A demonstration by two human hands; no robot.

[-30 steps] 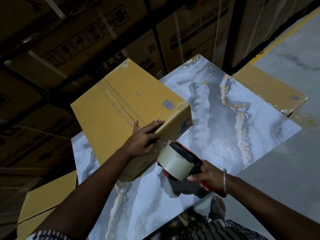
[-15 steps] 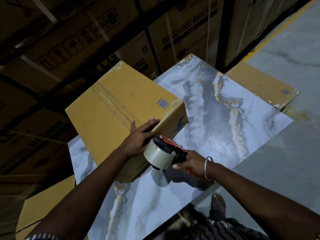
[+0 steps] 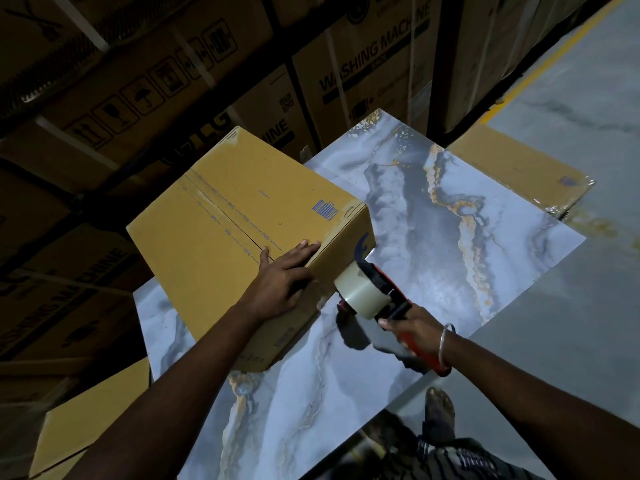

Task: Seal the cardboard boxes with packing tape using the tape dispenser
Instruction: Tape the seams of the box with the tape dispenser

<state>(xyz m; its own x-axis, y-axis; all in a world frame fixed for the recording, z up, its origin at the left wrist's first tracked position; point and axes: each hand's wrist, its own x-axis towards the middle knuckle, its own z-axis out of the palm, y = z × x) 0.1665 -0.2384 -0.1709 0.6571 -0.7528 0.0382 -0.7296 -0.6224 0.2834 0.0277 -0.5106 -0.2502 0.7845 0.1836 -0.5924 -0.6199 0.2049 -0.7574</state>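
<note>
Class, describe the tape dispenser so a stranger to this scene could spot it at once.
Find the marbled blue-grey table, then the yellow cardboard box on it. At the box's near end is the tape dispenser, the only red-handled tool, carrying a pale tape roll.

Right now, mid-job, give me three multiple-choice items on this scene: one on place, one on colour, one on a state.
1. Where is the yellow-brown cardboard box?
A. on the marble-patterned table
B. on the floor
C. on a shelf

2. What colour is the tape dispenser handle?
A. blue
B. red
C. green

3. What is the left hand doing?
A. lifting the box
B. hanging idle
C. resting on the box's near top edge

Answers: 1 A, its base sits on the tabletop; 2 B, red shows below the right hand; 3 C, fingers lie across the edge.
</note>
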